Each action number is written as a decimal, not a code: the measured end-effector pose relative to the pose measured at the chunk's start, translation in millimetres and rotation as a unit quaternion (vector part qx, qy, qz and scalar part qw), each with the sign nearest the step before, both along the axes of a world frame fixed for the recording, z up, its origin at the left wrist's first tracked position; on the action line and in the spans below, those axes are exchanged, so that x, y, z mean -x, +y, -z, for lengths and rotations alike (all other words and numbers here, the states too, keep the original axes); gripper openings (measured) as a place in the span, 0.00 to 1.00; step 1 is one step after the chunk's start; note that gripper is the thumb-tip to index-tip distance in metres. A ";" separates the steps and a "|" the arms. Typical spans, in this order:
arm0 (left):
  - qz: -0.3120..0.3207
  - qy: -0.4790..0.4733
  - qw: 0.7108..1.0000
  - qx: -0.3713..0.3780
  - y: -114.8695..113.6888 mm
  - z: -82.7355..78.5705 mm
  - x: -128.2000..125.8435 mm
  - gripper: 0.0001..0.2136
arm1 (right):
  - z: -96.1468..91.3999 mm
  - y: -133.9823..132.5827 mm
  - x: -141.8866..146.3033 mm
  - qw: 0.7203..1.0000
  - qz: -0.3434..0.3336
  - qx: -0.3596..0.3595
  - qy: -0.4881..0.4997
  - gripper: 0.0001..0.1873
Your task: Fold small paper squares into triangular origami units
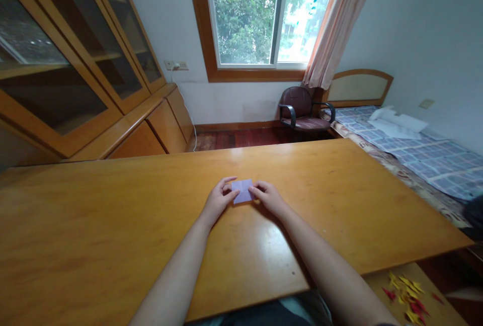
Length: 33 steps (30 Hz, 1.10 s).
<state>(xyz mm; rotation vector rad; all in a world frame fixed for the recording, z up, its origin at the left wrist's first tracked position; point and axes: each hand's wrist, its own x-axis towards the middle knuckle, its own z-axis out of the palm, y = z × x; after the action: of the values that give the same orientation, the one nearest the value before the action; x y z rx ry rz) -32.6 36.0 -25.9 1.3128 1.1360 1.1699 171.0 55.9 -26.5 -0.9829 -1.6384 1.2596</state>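
Note:
A small square of light purple paper (242, 191) with crease lines crossing it is held just above the wooden table (113, 215). My left hand (222, 196) pinches its left edge, thumb on top and index finger stretched along behind. On the opposite edge, my right hand (267, 196) grips the paper with the thumb on its face. The fingers beneath the sheet are hidden.
Several yellow and red folded paper pieces (407, 293) lie on a lower surface (381, 291) at the bottom right. Beyond the table stand an armchair (304, 109), a bed (411, 150) and a glass-doored cabinet (94, 64).

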 end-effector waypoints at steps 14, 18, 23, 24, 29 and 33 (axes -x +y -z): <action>-0.065 0.036 0.997 -0.030 1.0 -1.0 -2.2 0.24 | 7.3 2.6 1.1 0.999 0.039 0.020 -0.002 0.19; -0.067 0.046 0.996 -0.033 1.3 -1.8 -2.7 0.25 | 7.4 3.4 0.8 0.999 0.045 0.011 -0.008 0.18; -0.077 0.053 0.995 -0.037 2.0 -1.5 -2.6 0.24 | 6.0 5.4 0.8 0.998 0.049 0.020 0.026 0.17; -0.079 0.055 0.995 -0.038 2.3 -0.8 -2.5 0.24 | 6.2 5.6 1.1 0.997 0.048 0.029 0.045 0.16; -0.081 0.066 0.993 -0.046 4.2 6.1 -1.5 0.22 | 9.7 4.8 4.1 0.990 0.032 0.055 0.123 0.19; -0.071 0.079 0.993 -0.057 3.5 10.0 -0.1 0.20 | 10.9 3.9 5.7 0.993 -0.003 0.034 0.110 0.23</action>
<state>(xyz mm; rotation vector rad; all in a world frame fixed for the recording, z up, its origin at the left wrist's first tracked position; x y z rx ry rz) -32.5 39.5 -35.8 1.4529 1.3118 1.2680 165.3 59.8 -37.4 -0.8476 -1.4385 1.3842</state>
